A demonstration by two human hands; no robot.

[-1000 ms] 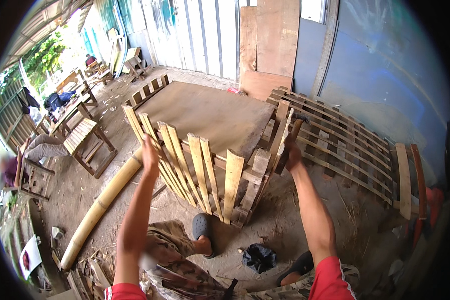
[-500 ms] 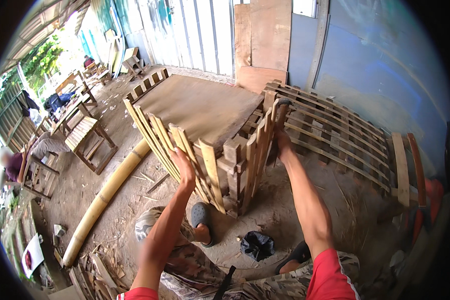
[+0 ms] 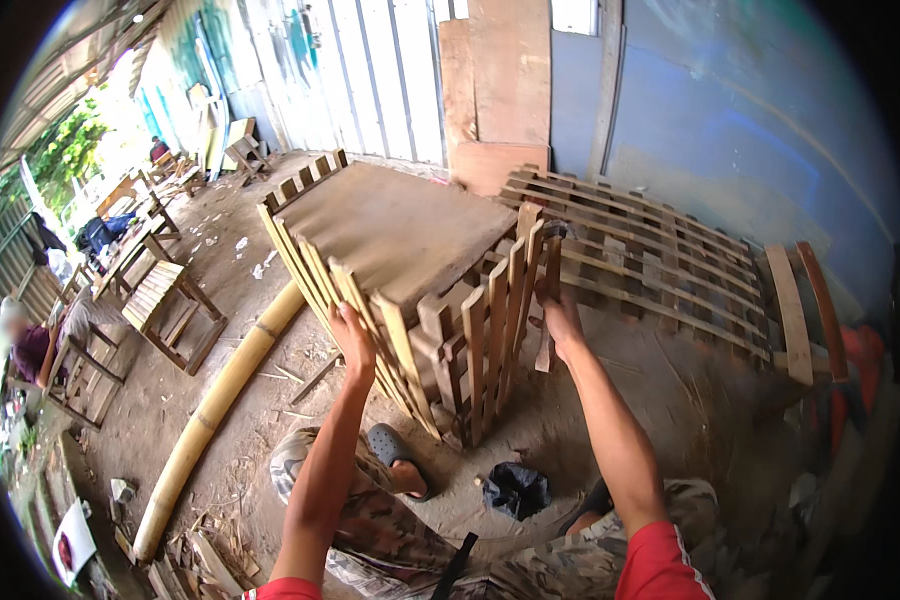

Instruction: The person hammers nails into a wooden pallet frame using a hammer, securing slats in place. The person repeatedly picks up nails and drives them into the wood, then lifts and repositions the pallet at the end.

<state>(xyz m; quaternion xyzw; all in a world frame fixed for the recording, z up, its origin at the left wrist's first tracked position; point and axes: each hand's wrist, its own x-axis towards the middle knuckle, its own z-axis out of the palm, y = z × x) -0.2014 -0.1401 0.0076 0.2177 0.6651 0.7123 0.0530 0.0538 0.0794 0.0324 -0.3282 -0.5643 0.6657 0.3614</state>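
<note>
A box-like crate of wooden slats [image 3: 473, 360] stands on the ground in front of me, its pale slat ends sticking up at uneven heights. Brown sheet board [image 3: 405, 225] covers its top. My left hand [image 3: 354, 342] grips the crate's near left side by the slats, fingers pointing up; some fingertips are hidden. Beside the near right side, my right hand [image 3: 560, 325] is closed round the wooden handle of a hammer [image 3: 545, 355]. Its dark head is above my fist, close to the slat tops.
Behind on the right lies a slatted wooden frame [image 3: 660, 250] against the wall. A thick bamboo pole [image 3: 215, 420] crosses the dirt floor at left. A black plastic bag [image 3: 516, 490] lies between my feet. A person [image 3: 32, 350] sits far left near wooden chairs [image 3: 155, 300].
My view has tilted and turned a little to the right. My right hand has lowered the hammer slightly, and its handle end now shows below the fist. My left hand stays on the slats.
</note>
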